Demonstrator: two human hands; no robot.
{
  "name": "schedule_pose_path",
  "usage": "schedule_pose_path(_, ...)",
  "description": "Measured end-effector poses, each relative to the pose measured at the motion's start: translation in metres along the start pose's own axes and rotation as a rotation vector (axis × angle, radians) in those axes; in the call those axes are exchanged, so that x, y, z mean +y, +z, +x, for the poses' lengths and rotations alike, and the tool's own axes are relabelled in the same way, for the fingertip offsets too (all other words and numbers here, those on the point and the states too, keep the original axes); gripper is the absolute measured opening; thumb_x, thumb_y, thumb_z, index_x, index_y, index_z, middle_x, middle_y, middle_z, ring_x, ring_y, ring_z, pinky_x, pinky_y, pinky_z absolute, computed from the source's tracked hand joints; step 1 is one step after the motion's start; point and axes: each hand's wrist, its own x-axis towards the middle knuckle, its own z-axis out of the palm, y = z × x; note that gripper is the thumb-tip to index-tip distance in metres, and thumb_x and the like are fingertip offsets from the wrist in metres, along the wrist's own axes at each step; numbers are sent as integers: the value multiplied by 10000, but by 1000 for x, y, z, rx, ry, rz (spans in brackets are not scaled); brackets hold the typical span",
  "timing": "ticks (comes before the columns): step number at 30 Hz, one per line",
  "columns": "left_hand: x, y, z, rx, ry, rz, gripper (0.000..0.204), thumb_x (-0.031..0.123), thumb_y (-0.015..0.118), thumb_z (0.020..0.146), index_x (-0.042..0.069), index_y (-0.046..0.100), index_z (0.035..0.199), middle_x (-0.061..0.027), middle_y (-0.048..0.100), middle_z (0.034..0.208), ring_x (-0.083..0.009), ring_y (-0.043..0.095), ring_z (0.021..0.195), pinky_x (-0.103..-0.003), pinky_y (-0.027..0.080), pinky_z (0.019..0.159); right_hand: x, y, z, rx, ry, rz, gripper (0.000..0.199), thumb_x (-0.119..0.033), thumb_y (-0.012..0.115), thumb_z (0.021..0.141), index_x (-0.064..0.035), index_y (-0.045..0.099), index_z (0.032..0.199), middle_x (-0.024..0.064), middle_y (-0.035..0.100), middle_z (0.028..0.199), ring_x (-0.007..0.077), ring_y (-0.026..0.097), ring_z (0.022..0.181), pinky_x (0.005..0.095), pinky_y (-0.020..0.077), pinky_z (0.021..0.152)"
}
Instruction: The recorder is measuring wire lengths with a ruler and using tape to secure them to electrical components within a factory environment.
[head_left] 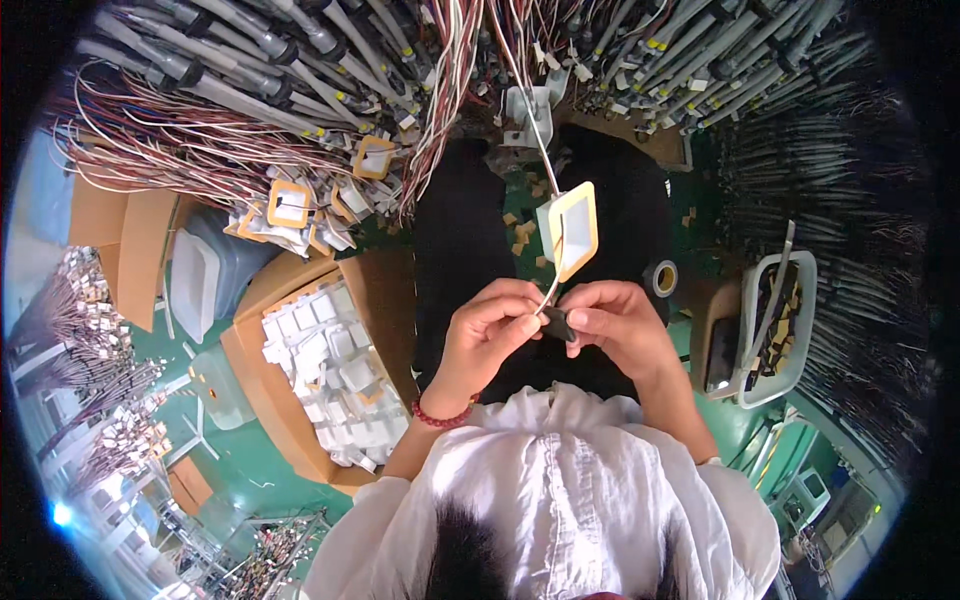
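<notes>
Between the fingers of my left hand (485,345) is the end of a thin whitish cable (547,295), pinched in front of my chest. My right hand (628,332) pinches a small black strip (558,323), which touches the cable near my left fingertips. From my hands the cable runs up through a white box-shaped part (572,228) with a tan square rim. Beyond that part, it goes on toward a grey-white bracket (527,112) at the far side. What exactly the black strip is made of cannot be told.
A cardboard box (245,345) of white parts stands at left. Bundled red and white wires (190,125) and similar tan-rimmed parts (289,204) hang at far left. Thick grey cables (690,60) fill the far right. A tape roll (661,278) and a bin (800,345) of black and tan pieces are at right.
</notes>
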Motion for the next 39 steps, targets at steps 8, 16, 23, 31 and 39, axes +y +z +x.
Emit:
schedule_pose_path(8,-5,1,-1,-1,54,124,103,21,584,896,-60,621,946,-105,547,1098,-131,573,915,-241,505,784,6,9,-9,98,-23,-76,130,-78,667,839,35,659,904,87,653,823,135,635,695,274,568,645)
schedule_pose_path(16,-6,3,0,-1,19,15,101,13,579,893,-58,622,949,-105,545,1104,-141,563,957,-262,485,837,8,10,-10,83,-186,-127,119,-62,637,862,46,644,911,78,643,829,125,623,696,258,556,632)
schedule_pose_path(23,-17,8,-1,81,54,-211,125,34,546,900,-4,640,973,-165,426,1352,-281,459,1243,-374,424,976,16,15,-5,457,-472,-224,49,-17,609,854,16,611,818,37,591,763,93,577,632,226,493,567)
schedule_pose_path(31,-22,25,-8,258,-177,-258,159,83,569,917,-29,645,1000,-129,503,1285,-135,524,1091,-258,405,921,33,28,8,408,-529,-448,74,-46,645,852,20,624,825,12,610,763,41,559,656,194,451,575)
schedule_pose_path(39,-24,21,-4,348,-99,-455,144,76,549,934,-14,633,1010,-67,592,1078,-121,569,972,-282,468,891,30,4,-7,307,-328,38,66,-75,586,853,-11,602,855,8,580,739,61,490,584,200,380,518)
